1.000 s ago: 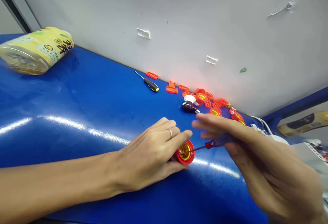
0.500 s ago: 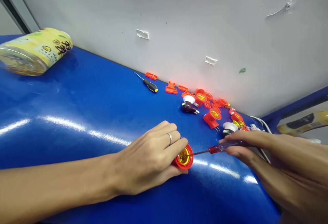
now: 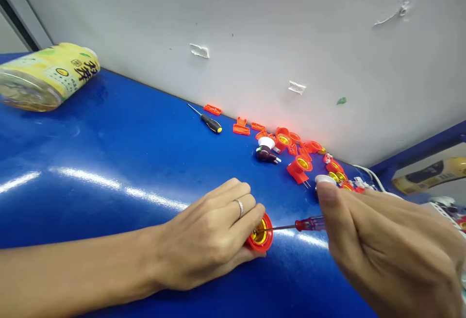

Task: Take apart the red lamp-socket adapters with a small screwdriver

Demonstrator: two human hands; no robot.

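My left hand [image 3: 214, 233], with a ring on one finger, grips a red lamp socket [image 3: 267, 245] against the blue table. The socket's brass-coloured threaded inside faces right. My right hand [image 3: 389, 245] is closed around the handle of a screwdriver [image 3: 309, 224] with a clear purplish-red grip. Its thin shaft runs leftward into the socket, and the tip is lost in the shadow inside. The fingers of my left hand cover the back of the socket.
A black-and-yellow screwdriver [image 3: 211, 123] lies near the wall. Along the wall's foot are several red plastic parts [image 3: 241, 129], a red plug socket [image 3: 299, 168] and a dark socket with a white rim [image 3: 266, 150]. A yellow-labelled bottle [image 3: 51, 75] lies at left.
My right hand has turned around the screwdriver handle, its thumb now raised and covering more of the handle's end. The shaft stays inside the socket; my left hand keeps its hold.
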